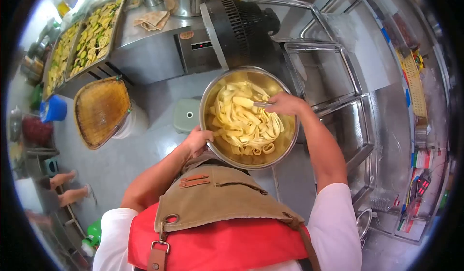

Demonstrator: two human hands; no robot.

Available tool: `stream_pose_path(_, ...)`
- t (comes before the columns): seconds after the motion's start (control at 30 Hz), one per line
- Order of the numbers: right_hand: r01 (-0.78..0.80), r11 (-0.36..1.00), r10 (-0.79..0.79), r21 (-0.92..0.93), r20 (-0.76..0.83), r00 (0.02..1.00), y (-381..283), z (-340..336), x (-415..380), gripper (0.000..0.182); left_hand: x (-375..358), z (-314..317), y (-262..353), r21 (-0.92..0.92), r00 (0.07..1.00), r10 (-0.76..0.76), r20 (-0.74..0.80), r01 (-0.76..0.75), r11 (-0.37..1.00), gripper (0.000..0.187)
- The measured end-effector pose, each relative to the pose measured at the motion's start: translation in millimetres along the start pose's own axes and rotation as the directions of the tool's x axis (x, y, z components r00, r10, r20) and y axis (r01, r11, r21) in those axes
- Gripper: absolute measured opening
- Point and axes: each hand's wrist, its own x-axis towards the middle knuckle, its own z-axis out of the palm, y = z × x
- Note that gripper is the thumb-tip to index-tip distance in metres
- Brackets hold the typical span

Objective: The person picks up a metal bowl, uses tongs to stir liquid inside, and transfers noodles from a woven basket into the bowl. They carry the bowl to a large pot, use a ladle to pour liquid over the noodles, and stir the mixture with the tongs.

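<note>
A large steel bowl is in front of my apron, filled with wide, pale yellow strips, some curled into loops. My left hand is closed on the bowl's near left rim, with the thumb over the edge. Above the strips, my right hand grips a thin metal tool, perhaps tongs. Its kind is hard to make out because the fingers cover most of it. A thicker pale yellow piece lies at the tool's tip.
A black ribbed machine stands just beyond the bowl. Trays of sliced green and yellow pieces are at the upper left. A woven basket rests on a white bucket. Metal-framed racks line the right, and another person's feet show at left.
</note>
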Motion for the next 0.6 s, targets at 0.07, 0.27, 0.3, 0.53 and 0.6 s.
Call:
stream_pose_path(0.07, 0.131, 0.991, -0.131, -0.018, -0.002, 0.991, -14.6, 7.2, -2.5, 0.043, 20.4, -6.1, -12.1, -0.069, 0.998, 0.061, 0.027, -0.059, 0.996, 0.05)
stream_pose_path(0.27, 0.204, 0.881, -0.16, -0.428, 0.136, 0.978, -84.6, 21.6, -118.1, 0.036, 28.3, 3.0, -23.7, -0.151, 0.996, 0.091, 0.016, -0.088, 0.985, 0.052)
stream_pose_path(0.3, 0.196, 0.852, -0.15, -0.486, 0.132, 0.98, -85.8, 34.2, -128.2, 0.037, 25.7, 7.8, -24.6, -0.16, 0.996, 0.089, 0.023, -0.085, 0.983, 0.053)
stream_pose_path(0.53, 0.05, 0.767, -0.145, -0.64, -0.097, 0.985, -61.8, 81.6, -102.9, 0.039, 12.1, 34.2, -51.0, -0.146, 0.997, 0.053, 0.047, -0.046, 0.988, 0.053)
stream_pose_path(0.6, 0.002, 0.826, -0.076, -0.564, -0.107, 0.991, -45.6, 69.0, -102.4, 0.049, 8.2, 39.5, -57.4, -0.248, 0.996, 0.08, 0.037, -0.068, 0.966, 0.052)
